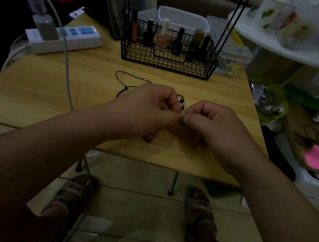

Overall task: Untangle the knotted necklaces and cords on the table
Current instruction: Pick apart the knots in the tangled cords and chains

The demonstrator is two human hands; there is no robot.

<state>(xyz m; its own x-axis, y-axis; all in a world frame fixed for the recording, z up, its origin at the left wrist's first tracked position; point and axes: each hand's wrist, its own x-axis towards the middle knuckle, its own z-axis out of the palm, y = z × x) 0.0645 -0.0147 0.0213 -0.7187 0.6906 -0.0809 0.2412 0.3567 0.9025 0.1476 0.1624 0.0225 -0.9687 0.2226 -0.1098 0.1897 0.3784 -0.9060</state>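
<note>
Wood makes up the table [38, 91], and both hands hover just above its near edge. The left hand [148, 107] and the right hand [212, 124] are close together, nearly touching. The fingers of both hands are curled in. Between the thumb and fingers of each hand sits a thin chain [181, 121], and both hands pinch it. A bit of it hangs down under the hands, but it is dark and hard to see there. A black cord [120, 76] lies on the table just behind the left hand. It makes a loop, and some small beads [181, 100] show on it near the knuckles. Farther back stands a black wire basket [167, 62] with little bottles [162, 35] standing in it. A white power strip [64, 38] lies at the far left of the table. Two feet in sandals [71, 192] rest on the tiled floor below.
</note>
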